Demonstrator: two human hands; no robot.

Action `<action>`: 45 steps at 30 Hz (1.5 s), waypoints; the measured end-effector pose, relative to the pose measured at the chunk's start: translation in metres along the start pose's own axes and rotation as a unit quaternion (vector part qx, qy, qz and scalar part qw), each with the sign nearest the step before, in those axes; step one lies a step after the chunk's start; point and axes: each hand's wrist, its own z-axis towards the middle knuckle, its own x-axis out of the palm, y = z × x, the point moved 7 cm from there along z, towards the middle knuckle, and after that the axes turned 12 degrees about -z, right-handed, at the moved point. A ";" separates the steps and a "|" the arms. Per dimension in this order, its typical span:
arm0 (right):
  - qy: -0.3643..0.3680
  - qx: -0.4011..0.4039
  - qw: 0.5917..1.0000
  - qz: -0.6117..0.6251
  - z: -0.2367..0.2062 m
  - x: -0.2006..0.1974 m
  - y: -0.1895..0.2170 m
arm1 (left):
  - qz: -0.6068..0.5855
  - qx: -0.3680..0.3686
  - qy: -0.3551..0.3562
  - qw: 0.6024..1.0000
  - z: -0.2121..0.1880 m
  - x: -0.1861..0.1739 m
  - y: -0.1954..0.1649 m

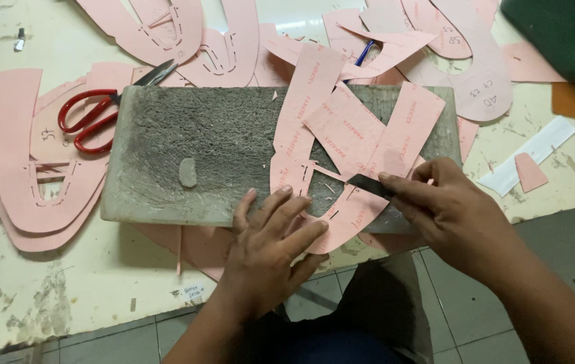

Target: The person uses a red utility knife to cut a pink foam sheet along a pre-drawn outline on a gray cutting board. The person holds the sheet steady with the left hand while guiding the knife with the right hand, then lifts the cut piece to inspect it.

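On the grey cutting block [186, 135] at the table's near edge, a pink card pattern piece [341, 216] lies partly over the block's front right part, its curved lower end overhanging the front edge toward the person. Left hand [270, 246] lies flat, palm down, fingers spread, pressing on the pattern's lower left part; the fingertips reach onto the block top. Right hand [445, 209] pinches a short dark blade [368, 185] between thumb and fingers, tip pointing left and touching the pattern just right of the slotted cut lines. More pink card strips [361, 128] overlap on the block's right half, crossing each other at angles, under and beside the worked piece. A small grey scrap [187, 172] sits on the block left of centre, apart from both hands. Red-handled scissors [102, 111] lie shut off the block's left rear corner, blades resting against the corner, handles on a stack of pink shoe-shaped patterns [24, 168] at the table's left. Further pink patterns [462, 61] are spread across the table's rear and right. A white strip [536, 152] with a small pink offcut [528, 172] on it lies right of the block, well apart from the right hand. A dark green object [563, 30] shows at the top right corner; what it is, cannot tell. Table top [65, 283] is cream, worn and stained.
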 end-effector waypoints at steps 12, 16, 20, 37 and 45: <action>0.017 -0.027 0.999 -0.026 0.012 -0.003 0.010 | -0.015 -0.016 -0.014 1.000 -0.001 -0.001 0.004; 0.057 -0.004 0.997 -0.048 0.014 0.002 0.005 | -0.014 -0.020 -0.016 1.000 -0.001 -0.002 0.002; 0.044 -0.050 0.997 -0.042 0.017 0.000 0.007 | -0.017 -0.023 -0.018 0.999 0.000 -0.003 0.003; 0.054 -0.052 0.997 -0.032 0.007 0.005 0.008 | -0.039 -0.026 -0.034 0.998 0.000 -0.004 0.006; 0.055 -0.032 0.997 -0.041 0.002 0.017 -0.001 | -0.044 -0.025 -0.025 0.998 0.001 -0.004 0.006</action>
